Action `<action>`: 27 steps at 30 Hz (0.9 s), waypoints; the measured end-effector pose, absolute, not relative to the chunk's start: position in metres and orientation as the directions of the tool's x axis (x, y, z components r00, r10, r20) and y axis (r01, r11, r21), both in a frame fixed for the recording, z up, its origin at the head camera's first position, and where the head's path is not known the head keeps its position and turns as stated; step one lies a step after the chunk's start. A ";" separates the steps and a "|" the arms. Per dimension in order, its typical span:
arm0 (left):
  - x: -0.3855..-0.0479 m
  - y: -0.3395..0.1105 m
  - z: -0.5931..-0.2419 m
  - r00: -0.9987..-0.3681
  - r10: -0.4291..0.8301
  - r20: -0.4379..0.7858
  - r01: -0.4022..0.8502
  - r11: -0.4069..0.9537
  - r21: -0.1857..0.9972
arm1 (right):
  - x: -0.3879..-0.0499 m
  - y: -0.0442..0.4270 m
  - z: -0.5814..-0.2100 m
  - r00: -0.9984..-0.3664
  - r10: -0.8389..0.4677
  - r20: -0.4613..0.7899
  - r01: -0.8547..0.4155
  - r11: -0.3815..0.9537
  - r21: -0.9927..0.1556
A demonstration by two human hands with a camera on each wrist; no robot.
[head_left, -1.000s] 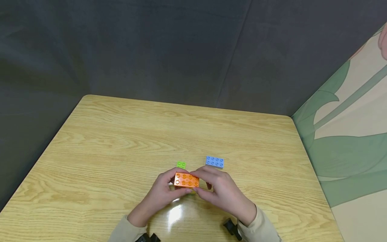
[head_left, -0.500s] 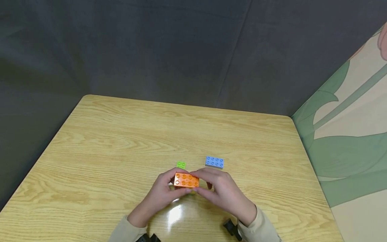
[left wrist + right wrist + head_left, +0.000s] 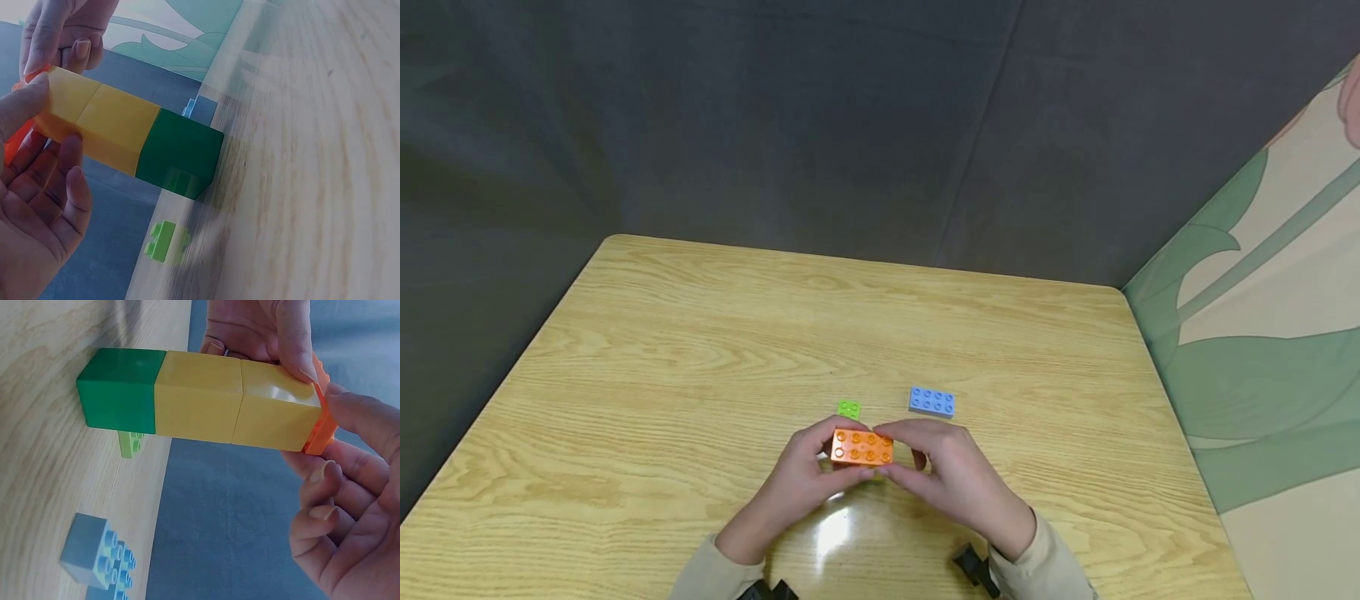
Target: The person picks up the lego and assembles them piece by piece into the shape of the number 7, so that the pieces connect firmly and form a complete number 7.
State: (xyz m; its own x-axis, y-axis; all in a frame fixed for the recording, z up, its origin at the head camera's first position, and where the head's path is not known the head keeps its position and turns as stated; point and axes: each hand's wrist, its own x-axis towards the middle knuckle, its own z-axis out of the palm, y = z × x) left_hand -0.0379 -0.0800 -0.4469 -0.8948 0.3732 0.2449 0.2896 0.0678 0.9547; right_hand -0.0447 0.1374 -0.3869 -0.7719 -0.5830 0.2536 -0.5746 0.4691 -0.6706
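Block stack, four pieces tall, stands between the person's two hands: one orange brick on top with eight studs, then two yellow blocks, then one green block lowest. I can't tell from here whether its foot touches the table. Both hands are closed in a pinch at the stack's upper end; the left hand has its thumb against the upper yellow block, while the right hand has its thumb and forefinger on the orange brick. Just beyond the left fingers I count one lime block, and beyond the right knuckles one blue brick with eight studs. Two beige sleeves lie behind the hands, one at each wrist.
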 end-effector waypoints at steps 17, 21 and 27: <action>-0.037 -0.078 -0.447 -0.901 0.368 0.228 0.251 0.015 0.968 | -0.044 0.134 -0.380 -0.777 -0.582 0.241 -0.589 0.536 -0.605; -0.037 -0.078 -0.448 -0.905 0.367 0.215 0.236 0.013 0.972 | -0.044 0.133 -0.379 -0.777 -0.579 0.248 -0.596 0.549 -0.586; -0.037 -0.078 -0.446 -0.910 0.361 0.204 0.233 0.037 0.972 | -0.043 0.132 -0.379 -0.784 -0.567 0.254 -0.593 0.561 -0.578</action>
